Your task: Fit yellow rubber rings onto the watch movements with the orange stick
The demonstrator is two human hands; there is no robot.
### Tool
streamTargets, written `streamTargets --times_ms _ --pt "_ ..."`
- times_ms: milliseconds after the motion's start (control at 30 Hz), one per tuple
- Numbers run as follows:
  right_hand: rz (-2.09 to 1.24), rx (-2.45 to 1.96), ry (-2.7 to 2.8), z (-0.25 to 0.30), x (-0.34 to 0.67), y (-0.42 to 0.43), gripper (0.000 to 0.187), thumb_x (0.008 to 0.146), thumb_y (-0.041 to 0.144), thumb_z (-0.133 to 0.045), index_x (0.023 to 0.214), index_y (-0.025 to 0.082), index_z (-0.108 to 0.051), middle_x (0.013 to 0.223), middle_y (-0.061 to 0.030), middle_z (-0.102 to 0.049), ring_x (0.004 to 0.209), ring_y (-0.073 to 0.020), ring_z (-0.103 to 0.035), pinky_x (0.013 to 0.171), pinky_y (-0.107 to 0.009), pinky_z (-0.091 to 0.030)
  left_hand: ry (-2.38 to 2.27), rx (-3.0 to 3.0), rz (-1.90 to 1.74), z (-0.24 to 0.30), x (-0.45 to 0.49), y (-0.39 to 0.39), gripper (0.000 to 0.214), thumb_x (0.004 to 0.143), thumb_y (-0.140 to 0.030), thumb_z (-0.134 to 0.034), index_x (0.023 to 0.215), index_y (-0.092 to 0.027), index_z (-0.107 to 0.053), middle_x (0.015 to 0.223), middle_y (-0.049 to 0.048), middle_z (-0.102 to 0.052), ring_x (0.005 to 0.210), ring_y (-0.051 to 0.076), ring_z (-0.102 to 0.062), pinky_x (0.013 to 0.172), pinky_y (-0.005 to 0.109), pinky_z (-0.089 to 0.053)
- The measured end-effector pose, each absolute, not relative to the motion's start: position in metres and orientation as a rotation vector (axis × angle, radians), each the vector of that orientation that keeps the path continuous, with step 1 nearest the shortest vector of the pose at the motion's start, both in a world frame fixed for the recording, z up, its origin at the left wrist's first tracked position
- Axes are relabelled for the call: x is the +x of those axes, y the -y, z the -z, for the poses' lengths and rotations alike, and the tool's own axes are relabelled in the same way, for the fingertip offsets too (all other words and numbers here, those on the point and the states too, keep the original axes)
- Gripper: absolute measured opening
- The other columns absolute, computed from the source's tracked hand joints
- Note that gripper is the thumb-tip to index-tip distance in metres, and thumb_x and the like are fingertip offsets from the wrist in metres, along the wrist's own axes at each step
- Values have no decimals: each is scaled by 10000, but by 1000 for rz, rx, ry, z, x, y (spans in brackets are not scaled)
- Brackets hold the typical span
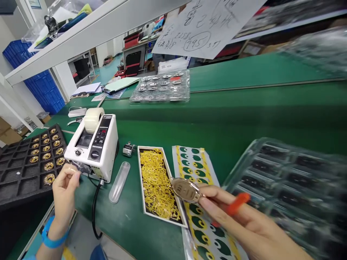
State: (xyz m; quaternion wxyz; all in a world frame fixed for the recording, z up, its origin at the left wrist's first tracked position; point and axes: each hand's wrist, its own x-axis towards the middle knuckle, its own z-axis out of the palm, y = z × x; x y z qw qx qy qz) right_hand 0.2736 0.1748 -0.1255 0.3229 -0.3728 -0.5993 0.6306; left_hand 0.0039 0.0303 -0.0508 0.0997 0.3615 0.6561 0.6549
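My left hand (65, 187) is at the front outlet of a white tape dispenser (108, 144), thumb and forefinger pinched on the clear tape (84, 168) there. A roll of clear tape (92, 121) sits on top of the machine. Between the thumb and fingers of my right hand (230, 213) is a round metal watch case (185, 189), its engraved back facing up. An orange-red object (238, 203) lies among the same fingers; its kind is unclear. Below the watch case are a shallow box (143, 191) of yellow cut-out pieces (157, 180) and a sticker sheet (214, 177).
A black compartment tray (16, 168) with gold round parts stands at far left. Between dispenser and box are a tally counter (128, 149) and a clear plastic tray (119, 182). Blister trays stand at right (282, 173) and back (162, 86). A shelf beam (89, 30) crosses above.
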Motion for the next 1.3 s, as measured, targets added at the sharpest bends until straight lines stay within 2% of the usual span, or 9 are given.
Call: streamTargets --times_ms 67,133,233,367,533,733,1033,1300 --pt "-1814 -984 1545 119 273 -170 320 760 612 -640 833 301 -652 926 -97 -604 960 -321 -579 802 -400 -508 -2104 1501 -1628 38 7 -31 240 874 -274 -582 649 -193 -567 886 41 -612 702 149 -508 650 272 -386" --pt "-1946 -991 1520 113 274 -165 351 769 633 -618 835 289 -634 939 -87 -593 928 -299 -570 847 -418 -493 -2195 1681 -1330 29 8 -34 204 900 -251 -532 707 -197 -565 998 56 -644 614 130 -492 612 283 -375" --pt "-2010 -980 1422 108 273 -162 383 760 642 -634 814 264 -611 829 -40 -546 790 -224 -521 771 -353 -472 -2239 1750 -1254 20 15 -46 169 925 -220 -482 764 -207 -532 975 41 -650 549 114 -455 553 278 -335" --pt "-2077 -913 1327 104 269 -164 453 716 666 -676 784 230 -574 713 12 -460 657 -150 -401 635 -264 -376 -1819 1925 -1325 16 41 -73 195 914 -182 -481 724 -209 -511 884 32 -563 786 168 -531 612 267 -355" --pt "-2063 -831 1394 98 267 -168 485 719 674 -663 747 206 -538 682 24 -453 635 -135 -385 630 -266 -339 -1352 1659 -932 41 72 -112 260 901 -294 -525 662 -192 -542 733 -8 -430 677 147 -421 609 274 -322" --pt "-2031 -826 1438 100 266 -165 459 763 655 -631 746 206 -535 700 26 -453 648 -135 -393 644 -275 -333 -1295 1461 -953 75 80 -123 330 858 -413 -576 622 -184 -545 683 -19 -399 650 148 -380 592 280 -283" --pt "-2087 -840 1424 107 267 -165 454 763 650 -646 767 207 -551 704 31 -447 669 -135 -386 657 -271 -304 -1313 1486 -940 76 80 -120 278 856 -307 -573 607 -193 -525 672 -22 -418 633 143 -379 562 280 -260" --pt "-2087 -842 1424 109 266 -164 441 775 640 -644 771 207 -558 705 32 -440 668 -132 -381 656 -265 -303 -1360 1517 -919 83 81 -119 282 869 -309 -558 620 -190 -504 685 -24 -415 628 136 -386 549 272 -269"
